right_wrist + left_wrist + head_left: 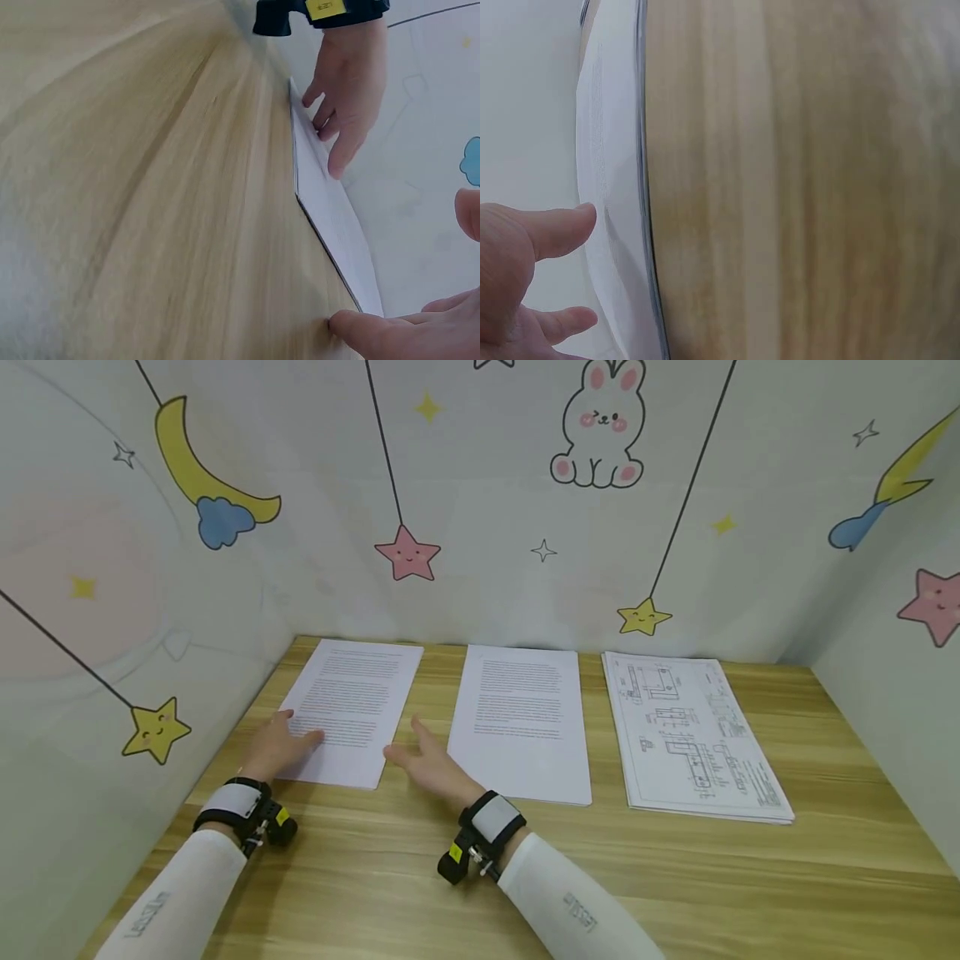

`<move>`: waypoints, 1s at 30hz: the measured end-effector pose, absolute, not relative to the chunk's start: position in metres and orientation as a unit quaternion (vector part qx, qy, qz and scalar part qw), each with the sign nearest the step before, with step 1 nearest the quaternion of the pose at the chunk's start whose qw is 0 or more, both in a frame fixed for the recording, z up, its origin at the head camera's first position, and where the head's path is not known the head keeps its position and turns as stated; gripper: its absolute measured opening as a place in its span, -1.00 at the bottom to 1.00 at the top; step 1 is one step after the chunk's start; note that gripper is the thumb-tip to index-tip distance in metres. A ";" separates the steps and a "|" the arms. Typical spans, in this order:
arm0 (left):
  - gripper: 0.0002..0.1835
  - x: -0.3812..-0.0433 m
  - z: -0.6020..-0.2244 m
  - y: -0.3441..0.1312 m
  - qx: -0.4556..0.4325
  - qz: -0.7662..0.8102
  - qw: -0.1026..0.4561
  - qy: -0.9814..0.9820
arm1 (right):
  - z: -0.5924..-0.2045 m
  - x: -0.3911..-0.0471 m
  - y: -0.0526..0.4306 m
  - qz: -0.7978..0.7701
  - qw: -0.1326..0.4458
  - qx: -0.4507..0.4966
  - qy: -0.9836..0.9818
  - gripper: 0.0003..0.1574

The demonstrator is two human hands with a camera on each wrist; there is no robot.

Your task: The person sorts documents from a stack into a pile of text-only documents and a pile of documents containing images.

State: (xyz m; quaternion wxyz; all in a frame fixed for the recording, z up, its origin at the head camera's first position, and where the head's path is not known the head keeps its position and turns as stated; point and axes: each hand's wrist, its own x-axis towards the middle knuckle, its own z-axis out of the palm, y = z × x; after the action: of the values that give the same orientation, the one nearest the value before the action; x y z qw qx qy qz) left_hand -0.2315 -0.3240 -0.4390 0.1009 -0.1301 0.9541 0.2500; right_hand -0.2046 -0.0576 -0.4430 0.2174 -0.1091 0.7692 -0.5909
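On the left side of the table lies a stack of printed paper (367,693), covered in lines of text. My left hand (277,746) is at its left edge, fingers spread and relaxed over the sheet's lower left part. In the left wrist view the left hand (517,277) shows its thumb and a finger extended by the paper (619,187). My right hand (431,764) is by the stack's right edge, fingers loosely extended, nothing gripped. The right wrist view has the right hand (405,330) next to the end of the paper (330,202), with the left hand (352,90) across from it.
A second text-printed stack (521,727) lies in the middle, just right of my right hand. Farther right is a stack of technical drawings (690,735). The wooden table (360,877) meets a cartoon-printed cloth backdrop (487,485) behind and at both sides.
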 end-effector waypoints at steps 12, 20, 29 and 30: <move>-0.10 -0.234 -0.440 -0.317 -0.139 0.281 0.110 0.943 | -0.444 -0.207 -0.076 -0.659 0.228 -0.057 0.715 -0.01; -0.13 -0.234 -0.437 -0.310 -0.130 0.280 0.118 0.944 | -0.440 -0.212 -0.081 -0.747 0.245 0.037 0.618 -0.10; -0.19 -0.232 -0.441 -0.310 -0.119 0.265 0.103 0.951 | -0.442 -0.216 -0.078 -0.805 0.227 0.087 0.541 -0.28; -0.19 -0.232 -0.441 -0.310 -0.118 0.262 0.102 0.953 | -0.443 -0.216 -0.078 -0.804 0.225 0.088 0.543 -0.29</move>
State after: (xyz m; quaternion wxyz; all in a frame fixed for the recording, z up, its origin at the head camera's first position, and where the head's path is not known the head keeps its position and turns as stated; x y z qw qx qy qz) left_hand -0.2316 -0.3097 -0.4409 0.1016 -0.1176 0.9525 0.2618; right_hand -0.2164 -0.0785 -0.4430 0.2255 0.0876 0.5426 -0.8044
